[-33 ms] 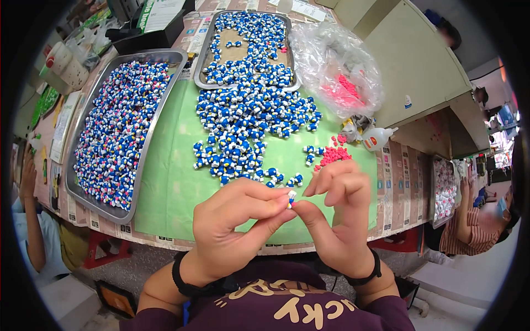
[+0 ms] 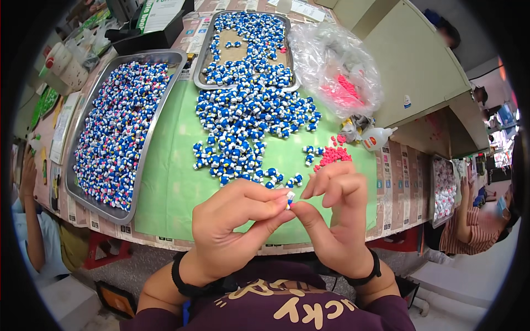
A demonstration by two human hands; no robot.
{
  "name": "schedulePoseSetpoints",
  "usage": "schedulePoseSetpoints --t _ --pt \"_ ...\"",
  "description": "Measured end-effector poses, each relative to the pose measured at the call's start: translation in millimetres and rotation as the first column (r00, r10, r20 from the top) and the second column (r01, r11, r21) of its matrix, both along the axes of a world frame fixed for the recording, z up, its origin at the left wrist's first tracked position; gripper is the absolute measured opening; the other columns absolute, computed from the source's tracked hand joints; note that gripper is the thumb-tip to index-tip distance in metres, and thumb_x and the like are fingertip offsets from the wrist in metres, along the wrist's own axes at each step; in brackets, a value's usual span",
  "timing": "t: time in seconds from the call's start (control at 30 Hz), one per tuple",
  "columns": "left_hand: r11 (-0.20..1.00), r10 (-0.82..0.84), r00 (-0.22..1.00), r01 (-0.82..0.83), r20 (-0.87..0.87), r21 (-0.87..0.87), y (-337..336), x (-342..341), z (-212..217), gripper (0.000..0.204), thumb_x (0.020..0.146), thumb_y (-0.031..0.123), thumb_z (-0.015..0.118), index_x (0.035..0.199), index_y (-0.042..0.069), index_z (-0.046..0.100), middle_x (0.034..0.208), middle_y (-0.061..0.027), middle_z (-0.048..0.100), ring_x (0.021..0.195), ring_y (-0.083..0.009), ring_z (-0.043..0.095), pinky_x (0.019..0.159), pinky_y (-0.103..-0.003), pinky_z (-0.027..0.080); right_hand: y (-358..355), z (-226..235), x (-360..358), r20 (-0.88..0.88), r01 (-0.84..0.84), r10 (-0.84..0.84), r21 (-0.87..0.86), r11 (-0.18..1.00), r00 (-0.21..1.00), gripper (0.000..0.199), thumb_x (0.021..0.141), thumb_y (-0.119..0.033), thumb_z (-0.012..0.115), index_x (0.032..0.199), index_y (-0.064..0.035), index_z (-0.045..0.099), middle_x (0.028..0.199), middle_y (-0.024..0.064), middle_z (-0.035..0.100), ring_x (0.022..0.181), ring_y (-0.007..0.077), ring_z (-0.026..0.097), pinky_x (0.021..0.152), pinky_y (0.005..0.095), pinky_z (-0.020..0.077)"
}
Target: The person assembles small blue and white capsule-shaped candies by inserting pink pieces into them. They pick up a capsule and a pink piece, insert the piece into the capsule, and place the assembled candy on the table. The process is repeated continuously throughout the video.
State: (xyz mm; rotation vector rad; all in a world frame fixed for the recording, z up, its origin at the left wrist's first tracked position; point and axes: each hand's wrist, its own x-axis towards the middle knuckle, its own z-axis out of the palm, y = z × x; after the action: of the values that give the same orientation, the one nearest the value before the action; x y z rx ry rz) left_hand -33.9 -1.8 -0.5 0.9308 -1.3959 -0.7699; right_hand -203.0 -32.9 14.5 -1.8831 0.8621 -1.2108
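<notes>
Thumb and forefinger of my left hand [image 2: 237, 223] pinch a tiny blue-and-white figure [image 2: 290, 197], held above the near edge of the green mat [image 2: 176, 182]. From the right, the thumb tip of my right hand [image 2: 338, 223] presses against it; the other fingers are bent and stand apart from that thumb. Ahead of my hands lies a heap of similar figures [image 2: 256, 116], blue and white with yellow bits. Small pink pieces [image 2: 334, 156] are piled just beyond my right hand, and a few loose figures [image 2: 309, 150] lie beside them.
A metal tray [image 2: 105, 214] full of figures stands at left. Another tray [image 2: 227, 54] at the back is partly filled. Right of it are a clear bag [image 2: 314, 47] with pink pieces, a squeeze bottle [image 2: 377, 138] and a cabinet [image 2: 411, 66]. People [image 2: 469, 234] sit at either side.
Both hands have shifted very slightly. The pink spot at my right thumb tip no longer shows. My left hand still pinches the figure.
</notes>
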Motion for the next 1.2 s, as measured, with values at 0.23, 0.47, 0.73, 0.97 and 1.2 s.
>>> schedulePoseSetpoints --t 0.23,0.47,0.73,0.97,1.2 --pt "0.998 -0.048 0.996 0.051 -0.072 0.034 9 19 -3 0.022 0.074 -0.011 0.075 0.09 0.002 0.068 0.09 -0.0124 0.07 0.078 -0.0172 0.067 0.068 -0.028 0.054 -1 3 -15 0.173 -0.184 0.124 0.399 0.898 0.977 0.042 0.081 0.007 0.072 0.105 -0.0068 0.041 0.1 0.0049 0.046 0.091 0.0138 0.051 0.081 0.0279 0.0462" --pt "0.839 0.541 0.836 -0.53 0.092 -0.12 38 157 -17 0.009 0.089 -0.007 0.056 0.095 0.001 0.055 0.093 -0.0098 0.055 0.066 -0.0087 0.052 0.053 -0.02 0.046 -17 -8 -90 -0.323 0.216 -0.125 0.263 0.94 0.938 0.016 0.085 0.008 0.062 0.09 -0.0018 0.05 0.089 0.0043 0.056 0.082 0.0138 0.057 0.078 0.0284 0.0493" --pt "0.652 0.65 0.655 -0.741 0.385 0.16 33 161 -15 0.027 0.091 0.0 0.064 0.117 0.003 0.061 0.103 -0.0018 0.06 0.068 -0.0003 0.048 0.056 -0.015 0.04 -18 -32 -82 -0.504 0.228 -0.128 0.142 0.963 0.854 0.014 0.08 0.011 0.056 0.086 -0.0004 0.05 0.082 0.0115 0.053 0.075 0.0253 0.056 0.068 0.0334 0.0461" --pt "0.912 0.06 0.889 -0.234 0.454 0.338 0 56 -17 0.03 0.077 -0.005 0.07 0.105 0.004 0.064 0.104 -0.0061 0.057 0.077 -0.0119 0.055 0.061 -0.022 0.047 -22 -39 -81 -0.58 0.14 -0.077 0.065 0.988 0.811 0.016 0.076 0.01 0.058 0.083 -0.0014 0.049 0.08 0.0119 0.054 0.076 0.0311 0.056 0.067 0.0382 0.0441" --pt "0.916 0.047 0.81 -0.268 0.584 0.299 -3 43 -32 0.022 0.075 -0.006 0.07 0.095 0.0 0.061 0.089 -0.0075 0.053 0.071 -0.0162 0.055 0.058 -0.026 0.046 -22 -35 -79 -0.609 0.072 -0.053 0.007 0.997 0.791 0.016 0.076 0.009 0.059 0.083 -0.0018 0.049 0.078 0.0118 0.053 0.076 0.0304 0.056 0.067 0.0385 0.0442"
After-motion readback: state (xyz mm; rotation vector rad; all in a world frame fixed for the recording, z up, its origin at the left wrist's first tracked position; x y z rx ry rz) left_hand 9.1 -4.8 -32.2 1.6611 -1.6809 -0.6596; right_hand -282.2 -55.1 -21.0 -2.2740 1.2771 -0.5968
